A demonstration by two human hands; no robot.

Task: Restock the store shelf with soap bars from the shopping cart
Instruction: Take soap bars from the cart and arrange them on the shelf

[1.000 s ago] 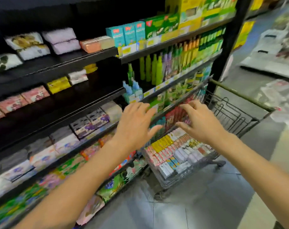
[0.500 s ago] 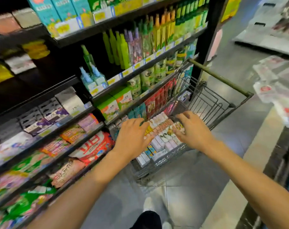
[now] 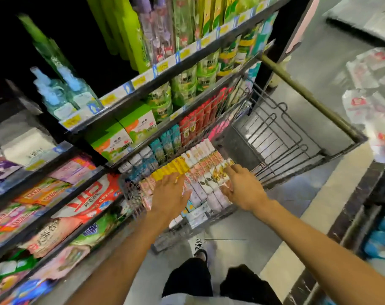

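Hands (image 3: pixel 206 190) lower, onto boxy (glossy) soap bars (image 3: pixel 206 172)

Light falls from overhead and lands brightest on the pale floor tiles (image 3: pixel 308 69) well beyond the fingertips, where they shine almost white. The shelf (image 3: pixel 143 89) bays up and to the left of the hands sink into near-black shadow. Motion blur smears nearly everything: the green bottles (image 3: pixel 125 34) high above the fingers streak into soft bands, and the packets (image 3: pixel 62 201) left of the left hand (image 3: pixel 168 194) lose their print. Sharpest (though still soft) are the soap bars (image 3: pixel 200 172) under the fingers and the right hand (image 3: pixel 242 190). The wide lens bows the shelving and the cart handle (image 3: pixel 308 97) toward the frame edges.
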